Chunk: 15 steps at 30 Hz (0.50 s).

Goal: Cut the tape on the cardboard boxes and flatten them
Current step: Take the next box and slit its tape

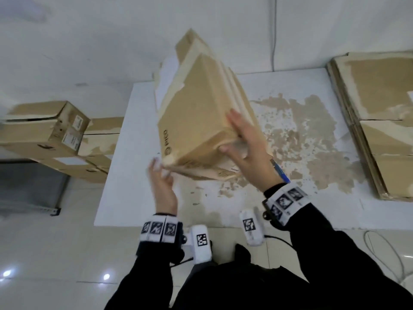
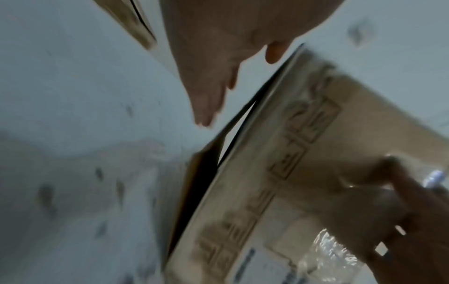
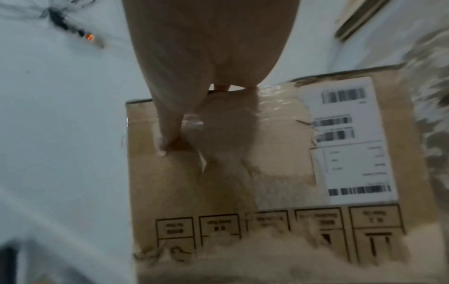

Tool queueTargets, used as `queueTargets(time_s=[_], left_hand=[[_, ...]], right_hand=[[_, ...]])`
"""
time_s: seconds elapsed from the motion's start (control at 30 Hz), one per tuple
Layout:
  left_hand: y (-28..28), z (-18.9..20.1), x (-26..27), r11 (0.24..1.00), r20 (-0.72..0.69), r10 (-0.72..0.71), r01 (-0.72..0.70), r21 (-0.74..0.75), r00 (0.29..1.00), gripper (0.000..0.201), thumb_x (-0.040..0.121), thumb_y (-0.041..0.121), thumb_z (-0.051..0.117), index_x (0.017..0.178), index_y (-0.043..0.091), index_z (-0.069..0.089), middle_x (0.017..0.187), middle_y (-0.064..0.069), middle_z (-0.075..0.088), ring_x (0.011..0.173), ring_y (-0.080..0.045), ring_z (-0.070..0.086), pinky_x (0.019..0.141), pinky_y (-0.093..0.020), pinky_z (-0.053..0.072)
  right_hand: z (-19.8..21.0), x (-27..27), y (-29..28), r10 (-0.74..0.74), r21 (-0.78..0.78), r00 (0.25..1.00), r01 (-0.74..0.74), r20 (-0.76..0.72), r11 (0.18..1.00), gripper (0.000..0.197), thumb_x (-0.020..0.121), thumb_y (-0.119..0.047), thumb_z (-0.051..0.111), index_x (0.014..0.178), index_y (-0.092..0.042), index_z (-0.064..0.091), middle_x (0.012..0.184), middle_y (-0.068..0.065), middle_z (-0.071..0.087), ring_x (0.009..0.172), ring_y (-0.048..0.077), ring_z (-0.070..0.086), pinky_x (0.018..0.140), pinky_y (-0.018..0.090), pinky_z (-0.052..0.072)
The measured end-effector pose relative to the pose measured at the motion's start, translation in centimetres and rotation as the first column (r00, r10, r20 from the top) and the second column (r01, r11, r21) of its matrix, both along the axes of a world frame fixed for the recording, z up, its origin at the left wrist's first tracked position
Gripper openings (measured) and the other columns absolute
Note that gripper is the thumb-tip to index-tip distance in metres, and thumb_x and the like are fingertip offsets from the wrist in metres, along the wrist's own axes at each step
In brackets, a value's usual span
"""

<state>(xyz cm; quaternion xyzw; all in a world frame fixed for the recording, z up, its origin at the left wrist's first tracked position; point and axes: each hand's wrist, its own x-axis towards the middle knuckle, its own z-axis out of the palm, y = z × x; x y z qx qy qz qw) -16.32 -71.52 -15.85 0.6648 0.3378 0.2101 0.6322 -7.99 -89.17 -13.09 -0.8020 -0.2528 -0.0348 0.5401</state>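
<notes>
A brown cardboard box point(image 1: 196, 121) is tilted up off the white table point(image 1: 134, 186), its far end raised. My right hand point(image 1: 245, 148) grips its near right edge, fingers over the top face and thumb on the taped end face. In the right wrist view the thumb point(image 3: 170, 134) presses on glossy tape beside a white shipping label point(image 3: 347, 138). My left hand point(image 1: 159, 175) is open, its straight fingertips at the box's near left bottom corner. In the blurred left wrist view its fingers point(image 2: 206, 96) stretch along a bottom seam of the box point(image 2: 328, 153) that gapes slightly.
A blue-handled tool point(image 1: 282, 173) shows on the table just beyond my right wrist. Flattened cardboard point(image 1: 380, 108) is stacked at the table's right end. Several unflattened boxes point(image 1: 44, 130) stand stacked to the left. The tabletop has torn brown patches.
</notes>
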Motion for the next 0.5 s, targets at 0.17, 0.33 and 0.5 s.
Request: queueTargets(time_s=[0.17,0.33,0.5], left_hand=[[1.7,4.8,-0.4,0.698,0.0,-0.196,0.139,0.703,0.981,0.069,0.091,0.055,0.045,0.151,0.029,0.022,0.155,-0.004,0.025,0.142,-0.015,0.024,0.113,-0.026,0.023],[3.9,3.5,1.7,0.837,-0.003,-0.155,0.133,0.53,0.988,0.052,0.092,0.031,0.06,0.141,0.023,0.046,0.146,0.0,0.044,0.138,-0.012,0.036,0.113,-0.036,0.033],[5.3,0.8,-0.1,0.937,0.027,-0.085,0.07,0.343,0.996,0.053,0.095,0.025,0.058,0.144,0.022,0.041,0.144,0.007,0.044,0.13,-0.003,0.042,0.103,-0.01,0.037]], right_hand=[[-1.2,-1.6,4.5,0.209,-0.121,0.968,-0.193,0.137,0.974,0.054,0.09,-0.011,0.06,0.14,-0.013,0.043,0.15,0.01,0.034,0.142,0.021,0.026,0.116,0.041,0.025],[-1.8,-2.6,1.8,-0.005,-0.029,0.99,0.01,0.14,1.0,0.037,0.093,-0.011,0.053,0.129,-0.01,0.052,0.131,0.003,0.052,0.125,0.012,0.044,0.11,0.029,0.033],[-10.4,-0.6,-9.5,-0.636,-0.487,0.741,0.483,-0.216,0.728,0.038,0.089,-0.017,0.061,0.121,0.0,0.048,0.122,0.021,0.048,0.113,0.038,0.045,0.095,0.039,0.037]])
